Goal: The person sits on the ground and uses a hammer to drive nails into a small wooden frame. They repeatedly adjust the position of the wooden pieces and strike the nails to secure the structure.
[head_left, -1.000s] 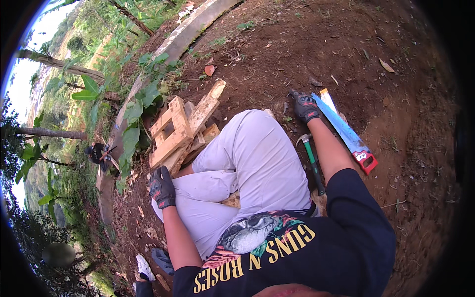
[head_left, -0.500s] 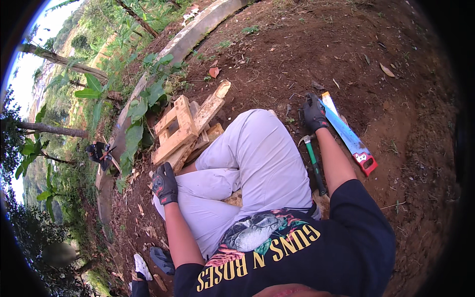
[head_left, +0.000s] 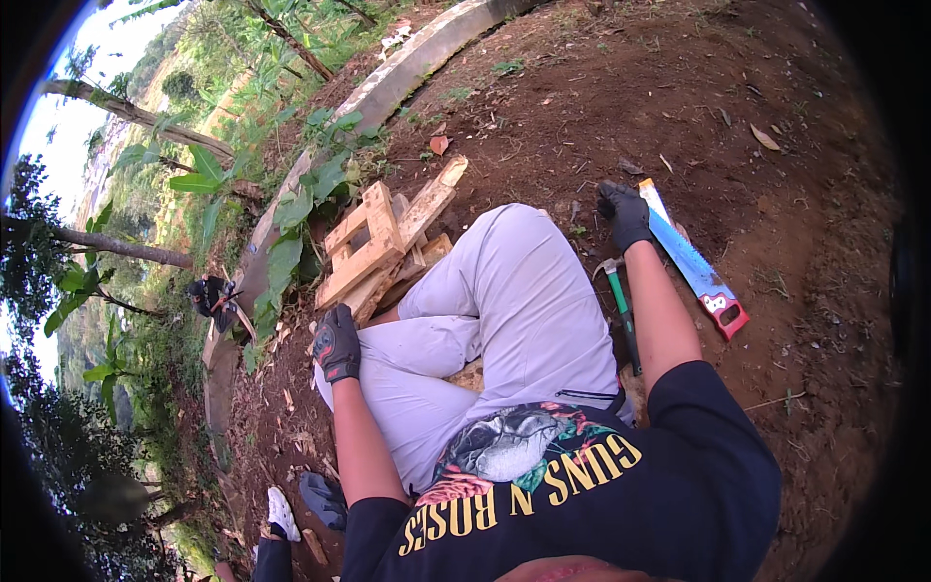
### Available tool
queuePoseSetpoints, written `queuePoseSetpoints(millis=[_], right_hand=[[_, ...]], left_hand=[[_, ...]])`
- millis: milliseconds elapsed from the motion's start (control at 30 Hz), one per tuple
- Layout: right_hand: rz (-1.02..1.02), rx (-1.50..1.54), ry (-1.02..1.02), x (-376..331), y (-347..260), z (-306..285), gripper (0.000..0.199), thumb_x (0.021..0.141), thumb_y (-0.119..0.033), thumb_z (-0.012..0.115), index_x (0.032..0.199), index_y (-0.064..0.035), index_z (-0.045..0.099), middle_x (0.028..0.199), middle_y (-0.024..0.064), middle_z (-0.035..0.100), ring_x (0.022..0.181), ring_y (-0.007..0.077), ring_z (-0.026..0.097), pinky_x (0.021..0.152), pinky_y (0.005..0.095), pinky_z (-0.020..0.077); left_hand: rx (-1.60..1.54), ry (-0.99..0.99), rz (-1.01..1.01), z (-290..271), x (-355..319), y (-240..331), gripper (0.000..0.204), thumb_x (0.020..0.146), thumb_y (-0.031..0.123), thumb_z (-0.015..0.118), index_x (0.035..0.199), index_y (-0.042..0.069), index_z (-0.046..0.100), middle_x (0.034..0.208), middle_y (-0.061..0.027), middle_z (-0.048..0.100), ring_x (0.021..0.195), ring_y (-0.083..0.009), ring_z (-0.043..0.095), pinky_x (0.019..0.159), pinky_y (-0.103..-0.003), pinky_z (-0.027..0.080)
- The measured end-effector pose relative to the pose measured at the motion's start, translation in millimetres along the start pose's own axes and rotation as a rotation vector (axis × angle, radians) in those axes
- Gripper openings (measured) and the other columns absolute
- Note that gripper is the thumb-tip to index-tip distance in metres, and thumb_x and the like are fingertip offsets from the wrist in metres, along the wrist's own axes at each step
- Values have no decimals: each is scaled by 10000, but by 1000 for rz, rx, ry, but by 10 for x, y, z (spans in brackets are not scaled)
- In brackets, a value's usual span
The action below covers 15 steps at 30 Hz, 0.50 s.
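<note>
I see bare red-brown dirt ground sloping to a concrete curb. I sit on it, pale trousers drawn up, a stack of wood pieces just past the knees. Handsaw lies flat on the dirt at my right, green-handled hammer between it and my thigh. Right hand, gloved, presses down at the saw's blade end; whether the fingers close on it I cannot tell. Left hand, gloved, rests loosely curled beside the wood, holding nothing. Risk, my judgement: palm slipping along the saw teeth; hammer snagged by the forearm
</note>
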State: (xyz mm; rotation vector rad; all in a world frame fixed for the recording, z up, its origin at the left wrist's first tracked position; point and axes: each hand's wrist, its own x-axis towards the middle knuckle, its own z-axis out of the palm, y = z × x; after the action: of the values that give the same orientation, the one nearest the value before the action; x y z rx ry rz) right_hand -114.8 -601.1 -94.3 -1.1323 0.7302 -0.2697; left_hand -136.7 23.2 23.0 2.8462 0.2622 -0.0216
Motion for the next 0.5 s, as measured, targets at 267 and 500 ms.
queuePoseSetpoints(millis=[267, 500], right_hand=[[125, 452, -266, -181, -345, 767, 274, 1039, -118, 710, 1306, -57, 726, 1228, 78, 770, 1118, 227, 724, 940, 412, 575], [209, 404, -693, -1600, -380, 2446, 197, 1061, -105, 690, 1246, -56, 741, 1185, 83, 780, 1037, 199, 737, 874, 369, 594]], left_hand=[[-729, 108, 2, -100, -188, 595, 363, 1073, 325, 648, 1285, 59, 777, 1205, -132, 798, 1107, -267, 746, 997, -387, 556], [-1144, 27, 182, -224, -133, 1875, 372, 991, 206, 805, 1333, 63, 771, 1280, -71, 791, 1122, -145, 724, 1001, -319, 565]])
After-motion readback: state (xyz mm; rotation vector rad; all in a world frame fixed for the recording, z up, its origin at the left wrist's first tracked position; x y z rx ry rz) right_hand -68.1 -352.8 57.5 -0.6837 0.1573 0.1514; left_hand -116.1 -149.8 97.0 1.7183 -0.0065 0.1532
